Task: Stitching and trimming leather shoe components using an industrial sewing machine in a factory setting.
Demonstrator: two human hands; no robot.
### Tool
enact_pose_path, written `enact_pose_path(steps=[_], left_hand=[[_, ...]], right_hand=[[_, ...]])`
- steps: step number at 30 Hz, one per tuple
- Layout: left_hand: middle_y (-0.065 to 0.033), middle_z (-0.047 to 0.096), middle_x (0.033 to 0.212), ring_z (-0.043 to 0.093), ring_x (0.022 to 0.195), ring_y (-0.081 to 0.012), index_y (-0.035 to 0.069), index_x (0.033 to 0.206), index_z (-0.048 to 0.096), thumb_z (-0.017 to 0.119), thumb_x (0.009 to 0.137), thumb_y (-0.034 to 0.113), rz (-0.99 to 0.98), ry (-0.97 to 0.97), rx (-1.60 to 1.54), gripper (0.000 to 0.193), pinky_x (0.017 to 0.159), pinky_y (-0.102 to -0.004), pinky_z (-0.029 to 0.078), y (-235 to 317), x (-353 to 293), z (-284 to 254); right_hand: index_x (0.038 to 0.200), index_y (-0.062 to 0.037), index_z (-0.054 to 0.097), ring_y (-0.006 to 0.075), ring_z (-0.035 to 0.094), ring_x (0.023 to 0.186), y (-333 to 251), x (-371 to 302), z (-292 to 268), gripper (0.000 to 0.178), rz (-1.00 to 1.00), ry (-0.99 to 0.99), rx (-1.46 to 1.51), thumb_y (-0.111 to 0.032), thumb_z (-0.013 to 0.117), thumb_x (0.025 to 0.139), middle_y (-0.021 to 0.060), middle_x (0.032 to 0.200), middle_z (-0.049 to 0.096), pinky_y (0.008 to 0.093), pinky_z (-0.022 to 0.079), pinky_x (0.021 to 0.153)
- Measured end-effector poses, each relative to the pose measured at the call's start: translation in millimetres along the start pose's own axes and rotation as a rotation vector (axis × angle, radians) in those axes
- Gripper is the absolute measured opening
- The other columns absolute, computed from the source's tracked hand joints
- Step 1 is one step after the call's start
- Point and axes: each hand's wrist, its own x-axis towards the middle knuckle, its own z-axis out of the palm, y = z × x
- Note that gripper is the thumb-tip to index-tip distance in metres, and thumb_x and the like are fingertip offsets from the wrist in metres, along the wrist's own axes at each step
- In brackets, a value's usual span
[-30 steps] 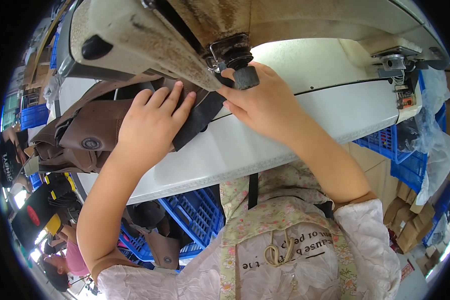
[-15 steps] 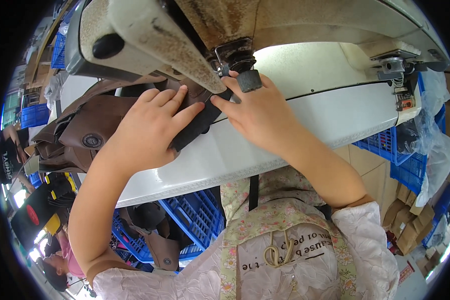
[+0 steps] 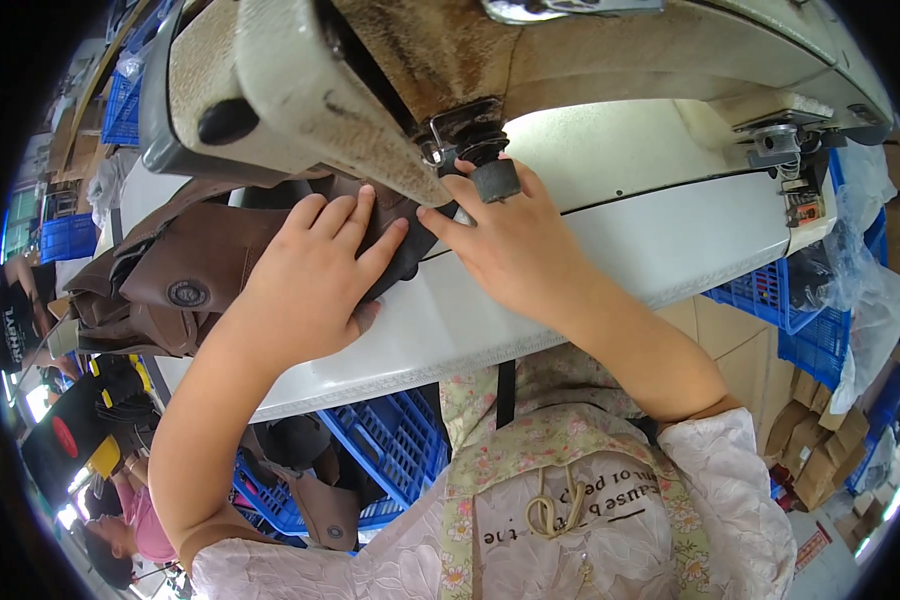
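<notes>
Left hand (image 3: 305, 272) nearer right hand (image 3: 518, 245), brown leather (image 3: 225, 242) beneath left fingers (image 3: 338, 213)

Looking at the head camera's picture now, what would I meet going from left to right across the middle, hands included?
Blue crate → brown leather-like piece with a round emblem → left hand → right hand → clear plastic sheeting.

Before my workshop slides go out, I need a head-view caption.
Left hand spread over brown material, right hand near the dark knob of a sewing machine.
</notes>
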Motion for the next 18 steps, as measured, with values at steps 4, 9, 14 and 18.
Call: enact_pose_path(steps=[4, 9, 14, 18], left_hand=[[-0.0291, 0.049, 0.141, 0.050, 0.126, -0.0373, 0.004, 0.138, 0.053, 0.075, 0.067, 0.023, -0.019, -0.008, -0.018, 0.077, 0.110, -0.0467, 0.034, 2.0, 0.2, 1.4], [-0.0305, 0.049, 0.141, 0.049, 0.128, -0.0390, 0.004, 0.137, 0.054, 0.073, 0.064, 0.021, -0.042, -0.019, -0.010, 0.078, 0.113, -0.0491, 0.032, 4.7, 2.4, -0.4], [-0.0323, 0.050, 0.139, 0.051, 0.122, -0.0398, 0.003, 0.137, 0.053, 0.070, 0.064, 0.022, -0.052, -0.004, 0.001, 0.078, 0.108, -0.0476, 0.035, 9.0, 6.3, 2.7], [-0.0337, 0.051, 0.138, 0.054, 0.115, -0.0391, 0.001, 0.138, 0.052, 0.069, 0.066, 0.025, -0.086, 0.035, 0.065, 0.078, 0.103, -0.0451, 0.038, 17.0, 8.8, 9.3]], right_hand=[[0.109, -0.0095, 0.071, 0.0300, 0.053, 0.120, -1.4, 0.3, 0.5, 0.028, 0.002, 0.007, -0.002, -0.015, 0.066, 0.082, 0.0098, 0.120, 0.061, 0.0501, 0.039, 0.104], [0.108, -0.0088, 0.071, 0.0296, 0.053, 0.119, -2.8, 0.3, -0.1, 0.027, 0.019, -0.003, -0.018, -0.015, 0.064, 0.083, 0.0092, 0.119, 0.061, 0.0496, 0.038, 0.103], [0.106, -0.0093, 0.071, 0.0274, 0.053, 0.118, 2.0, 0.4, 0.3, 0.025, 0.017, 0.023, -0.011, -0.015, 0.064, 0.083, 0.0080, 0.119, 0.062, 0.0490, 0.039, 0.103], [0.103, -0.0093, 0.071, 0.0268, 0.054, 0.117, 4.1, 1.7, -3.2, 0.022, 0.018, 0.025, -0.032, -0.015, 0.064, 0.083, 0.0074, 0.117, 0.063, 0.0487, 0.038, 0.103]])
